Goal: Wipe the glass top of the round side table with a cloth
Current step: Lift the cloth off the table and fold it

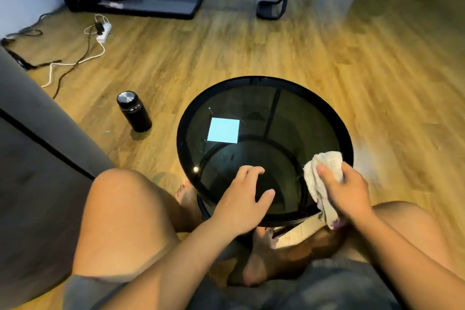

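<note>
The round side table point(264, 80), black-rimmed and topped with a dark smoked glass top point(302, 121), is seen upright, and its lower black ring can be made out through the pane. The off-white terry cloth point(324, 166) is held crumpled at the table's near right edge, pinched by the right hand point(347, 194). Its lower end is draped down past the rim.

Warm, rather dim indoor light. The dark glass top point(276, 113) mirrors a bright pale square reflection point(223, 130) and a small glint near its left rim. The floor point(377, 58) blurs toward the right and far edges, where wide-angle distortion bends lines. The bottle point(134, 114) casts a soft shadow.
</note>
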### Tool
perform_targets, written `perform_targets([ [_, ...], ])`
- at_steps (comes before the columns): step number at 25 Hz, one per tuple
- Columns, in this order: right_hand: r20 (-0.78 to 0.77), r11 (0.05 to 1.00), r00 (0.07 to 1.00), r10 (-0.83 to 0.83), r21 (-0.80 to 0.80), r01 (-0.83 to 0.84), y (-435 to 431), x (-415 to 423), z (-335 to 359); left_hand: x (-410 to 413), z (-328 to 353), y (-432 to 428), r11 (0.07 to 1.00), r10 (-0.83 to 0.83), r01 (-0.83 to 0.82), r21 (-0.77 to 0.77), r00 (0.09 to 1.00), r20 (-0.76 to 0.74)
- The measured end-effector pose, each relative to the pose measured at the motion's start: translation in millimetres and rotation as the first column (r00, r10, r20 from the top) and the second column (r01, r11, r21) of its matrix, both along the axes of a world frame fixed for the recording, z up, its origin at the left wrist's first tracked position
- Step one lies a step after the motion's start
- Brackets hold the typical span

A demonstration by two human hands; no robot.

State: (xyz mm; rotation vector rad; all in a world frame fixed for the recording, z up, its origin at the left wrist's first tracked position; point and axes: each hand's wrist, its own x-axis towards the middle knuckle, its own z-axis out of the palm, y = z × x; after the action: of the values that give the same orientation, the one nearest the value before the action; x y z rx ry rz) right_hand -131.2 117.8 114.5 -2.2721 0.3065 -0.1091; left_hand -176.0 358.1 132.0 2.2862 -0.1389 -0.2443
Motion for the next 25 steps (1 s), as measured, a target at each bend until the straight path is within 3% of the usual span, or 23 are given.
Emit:
perform_targets([
  [2, -0.077, 0.936, 0.997, 0.02, 0.351, 0.008, 14, -11, 19, 0, 5, -15, 0.985, 0.011, -0.037, -0.166, 0.988, -0.151],
  [4, -0.17, 0.832, 0.967, 0.191, 0.55, -0.068, 32, -23, 26, -1, 12, -28, 0.936, -0.029, -0.081, -0.344, 0.952, -0.304],
  [8, -0.178, 0.498, 0.922, 0.343, 0.867, -0.017, 42, -31, 40, -5, 20, -32, 0.872, 0.033, -0.194, -0.45, 0.939, -0.341],
  [10, -0.112, 0.453, 0.913, 0.392, 0.887, -0.086, 41, -32, 46, -4, 24, -26, 0.795, 0.066, -0.276, -0.54, 0.925, -0.375],
  [12, -0.083, 0.487, 0.885, 0.458, 0.856, -0.172, 43, -34, 48, -5, 27, -19, 0.715, -0.007, -0.289, -0.637, 0.908, -0.42],
  [16, -0.208, 0.597, 0.859, 0.469, 0.791, -0.134, 48, -35, 48, -11, 26, -11, 0.766, -0.066, -0.217, -0.605, 0.91, -0.41],
  [21, -0.218, 0.449, 0.741, 0.636, 0.885, -0.125, 46, -40, 54, -15, 26, -1, 0.664, -0.003, -0.309, -0.681, 0.91, -0.415],
  [25, -0.163, 0.406, 0.827, 0.538, 0.91, -0.085, 47, -36, 59, -14, 26, 5, 0.551, 0.055, -0.398, -0.733, 0.895, -0.444],
])
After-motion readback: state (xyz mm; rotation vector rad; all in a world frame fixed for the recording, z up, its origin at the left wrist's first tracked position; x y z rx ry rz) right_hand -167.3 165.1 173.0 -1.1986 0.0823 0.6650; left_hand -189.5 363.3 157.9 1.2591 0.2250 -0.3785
